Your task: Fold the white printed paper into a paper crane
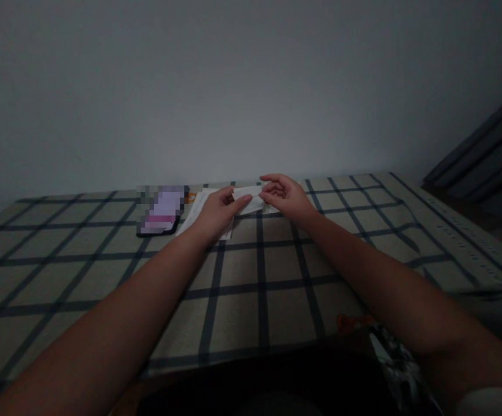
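Near the far side of the table, a small white piece of paper [246, 198] is held between my two hands. My left hand [219, 212] grips its left end, thumb on top. At the paper's right edge, my right hand [288, 198] pinches with thumb and index finger, while the other fingers curl loosely. White sheets of paper [198, 209] lie under and beside my left hand. Another pale piece shows partly behind my right hand. What is printed on the papers is too dark to read.
Left of the papers lies a phone [161, 214] with a lit, blurred screen. A checked cloth [237, 306] covers the table, which meets a plain wall [242, 86] at the back. A dark curtain [489, 138] hangs at the right.
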